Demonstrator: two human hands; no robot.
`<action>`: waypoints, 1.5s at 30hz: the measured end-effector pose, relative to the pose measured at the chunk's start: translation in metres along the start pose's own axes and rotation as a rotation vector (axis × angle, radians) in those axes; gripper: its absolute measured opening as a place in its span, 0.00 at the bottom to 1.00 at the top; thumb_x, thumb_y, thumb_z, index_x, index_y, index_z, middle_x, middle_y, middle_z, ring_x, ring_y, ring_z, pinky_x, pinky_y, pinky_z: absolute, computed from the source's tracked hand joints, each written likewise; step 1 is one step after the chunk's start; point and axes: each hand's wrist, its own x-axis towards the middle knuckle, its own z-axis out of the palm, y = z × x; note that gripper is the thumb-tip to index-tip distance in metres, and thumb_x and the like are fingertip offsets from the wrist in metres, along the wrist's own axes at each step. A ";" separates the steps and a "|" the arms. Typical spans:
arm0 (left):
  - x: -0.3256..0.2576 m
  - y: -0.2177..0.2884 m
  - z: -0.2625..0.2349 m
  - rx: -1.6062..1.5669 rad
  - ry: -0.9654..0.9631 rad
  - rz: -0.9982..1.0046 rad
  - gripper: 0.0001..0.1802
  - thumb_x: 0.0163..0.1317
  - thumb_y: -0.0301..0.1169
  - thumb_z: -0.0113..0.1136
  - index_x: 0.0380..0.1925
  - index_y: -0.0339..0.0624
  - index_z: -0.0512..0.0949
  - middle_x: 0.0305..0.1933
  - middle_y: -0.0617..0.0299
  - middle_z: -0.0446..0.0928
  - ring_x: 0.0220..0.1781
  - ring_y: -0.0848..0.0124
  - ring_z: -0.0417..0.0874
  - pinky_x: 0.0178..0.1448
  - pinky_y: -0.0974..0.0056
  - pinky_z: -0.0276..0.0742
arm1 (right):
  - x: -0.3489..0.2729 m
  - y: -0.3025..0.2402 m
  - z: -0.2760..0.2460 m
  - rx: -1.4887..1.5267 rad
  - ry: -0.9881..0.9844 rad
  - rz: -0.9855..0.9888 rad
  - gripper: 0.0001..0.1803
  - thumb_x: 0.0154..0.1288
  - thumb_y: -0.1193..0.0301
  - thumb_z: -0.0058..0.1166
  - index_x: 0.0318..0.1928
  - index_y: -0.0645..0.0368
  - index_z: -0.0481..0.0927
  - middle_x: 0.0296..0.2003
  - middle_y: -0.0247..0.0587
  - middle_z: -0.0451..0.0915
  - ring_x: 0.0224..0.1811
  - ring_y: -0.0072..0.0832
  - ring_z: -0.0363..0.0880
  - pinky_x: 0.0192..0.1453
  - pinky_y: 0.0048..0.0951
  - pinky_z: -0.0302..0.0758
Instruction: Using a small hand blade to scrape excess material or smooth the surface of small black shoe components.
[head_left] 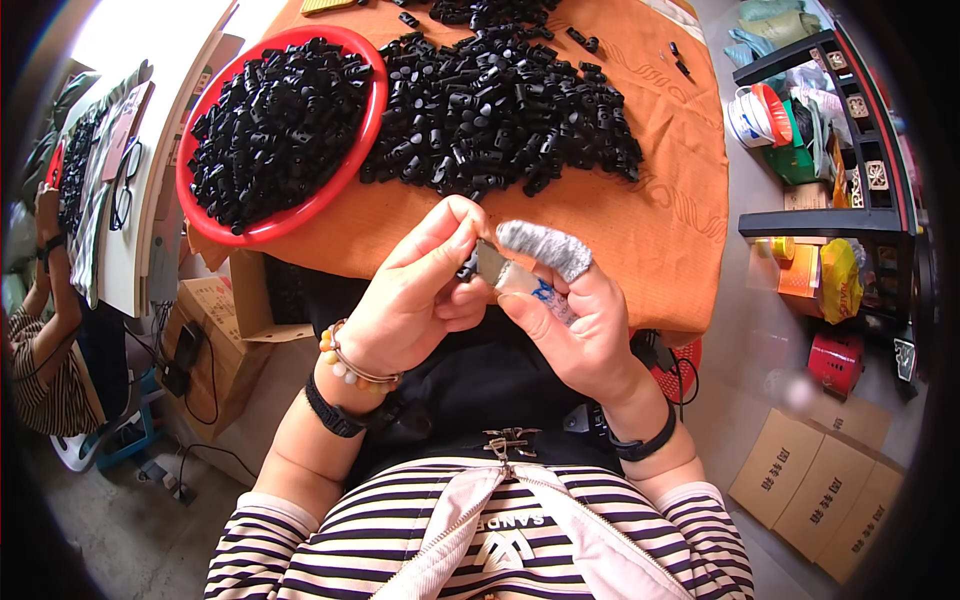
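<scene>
Close to my body, in front of the table's near edge, my left hand (425,275) pinches a small black plastic part (467,268), mostly hidden by the fingers. My right hand (580,320) grips a short flat blade (489,262) by its white wrapped handle (525,285), which has blue marks. The blade's end meets the part at my left fingertips. A grey knitted finger cover (550,248) sits on my right index finger. Beyond the hands lies a wide heap of similar black parts (480,110), and left of it a red basin (378,105) is piled high with them.
An orange cloth (670,200) covers the table. Cardboard boxes (215,350) stand at left below the basin. To the right is a black shelf (820,222) with bags and tubs; flattened cartons (815,490) lie on the floor. At far left, a striped-sleeved person (45,360) appears beside eyeglasses (125,185).
</scene>
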 end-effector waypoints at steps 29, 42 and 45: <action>0.010 -0.005 0.000 -0.070 0.058 0.022 0.06 0.69 0.36 0.40 0.38 0.50 0.65 0.19 0.73 0.58 0.16 0.85 0.52 0.18 0.78 0.48 | 0.003 -0.004 0.000 0.081 -0.020 0.176 0.23 0.61 0.75 0.55 0.56 0.65 0.66 0.24 0.23 0.65 0.24 0.07 0.57 0.27 0.11 0.57; 0.010 -0.006 0.002 0.004 0.102 0.078 0.07 0.70 0.36 0.39 0.40 0.47 0.64 0.18 0.73 0.56 0.17 0.86 0.51 0.18 0.78 0.46 | 0.004 -0.001 0.002 0.062 -0.006 0.191 0.21 0.61 0.76 0.54 0.54 0.67 0.67 0.25 0.25 0.66 0.25 0.08 0.58 0.27 0.10 0.59; 0.010 -0.006 0.002 -0.007 0.083 0.073 0.07 0.70 0.36 0.39 0.40 0.47 0.64 0.19 0.73 0.56 0.17 0.86 0.52 0.18 0.78 0.46 | 0.003 0.003 0.000 0.073 -0.001 0.149 0.21 0.61 0.76 0.54 0.54 0.66 0.67 0.25 0.24 0.66 0.25 0.08 0.58 0.27 0.11 0.58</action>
